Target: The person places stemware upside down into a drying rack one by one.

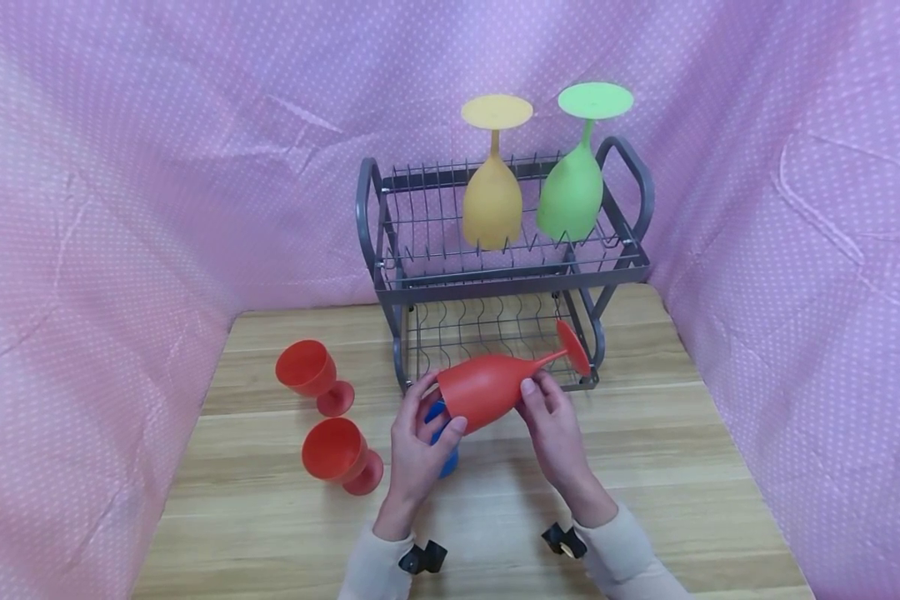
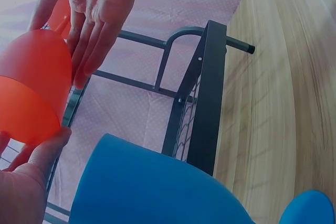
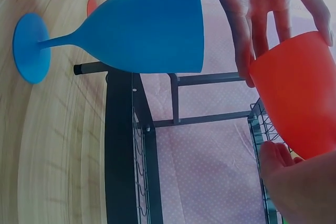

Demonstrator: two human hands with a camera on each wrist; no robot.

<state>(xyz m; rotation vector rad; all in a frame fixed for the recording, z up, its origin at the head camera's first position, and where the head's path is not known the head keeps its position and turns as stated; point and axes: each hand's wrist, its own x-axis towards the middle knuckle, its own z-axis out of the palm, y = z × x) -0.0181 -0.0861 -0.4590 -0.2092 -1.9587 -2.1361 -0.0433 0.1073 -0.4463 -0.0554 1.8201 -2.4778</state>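
Both hands hold a red plastic goblet (image 1: 487,387) in the air, lying sideways with its foot toward the upper right. My left hand (image 1: 418,446) grips the bowl at the rim, thumb in front and fingers behind. Where bowl meets stem, my right hand (image 1: 558,437) pinches it between thumb and fingers. A blue goblet (image 3: 147,30) stands on the table below, mostly hidden by the left hand in the head view. Left of the hands stand two other red goblets, one farther back (image 1: 307,371) and one nearer (image 1: 337,450), their mouths up.
Behind the hands is a dark two-tier dish rack (image 1: 457,292). Upside down on its upper tier are a yellow goblet (image 1: 492,204) and a green goblet (image 1: 572,196). Pink dotted cloth (image 1: 270,167) surrounds the wooden table (image 1: 667,467) at the back and sides.
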